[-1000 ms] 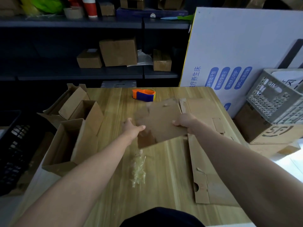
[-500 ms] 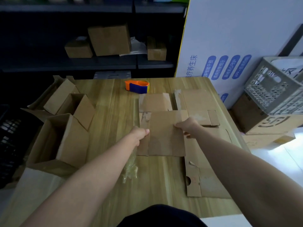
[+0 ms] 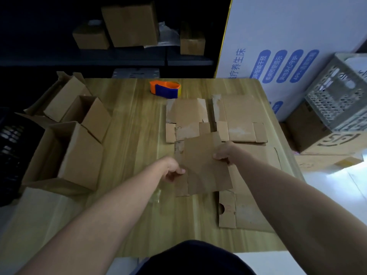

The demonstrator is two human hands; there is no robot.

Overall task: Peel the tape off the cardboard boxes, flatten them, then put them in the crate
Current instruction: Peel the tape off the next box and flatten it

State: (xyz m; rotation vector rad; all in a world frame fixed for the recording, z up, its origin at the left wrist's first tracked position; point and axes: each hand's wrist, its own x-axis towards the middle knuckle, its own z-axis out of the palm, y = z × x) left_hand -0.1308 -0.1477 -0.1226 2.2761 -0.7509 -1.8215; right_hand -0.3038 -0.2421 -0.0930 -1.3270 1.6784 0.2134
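A small flattened cardboard box lies on the middle of the wooden table, its near panel lifted slightly. My left hand pinches its left edge. On its right edge sits my right hand, gripping the panel. A larger flattened box lies under and to the right of it. Several open, unflattened boxes stand at the table's left edge. A grey perforated crate rests on boxes to the right of the table. A crumpled strip of clear tape lies beside my left forearm.
An orange and blue tape dispenser sits at the table's far middle. A black crate stands on the floor at the left. A large white printed board leans behind the table at the right. Dark shelves behind hold more boxes.
The small box went from being held up in the air to lying unfolded on the table. My hands then drew its near panel closer to me and lifted it a little.
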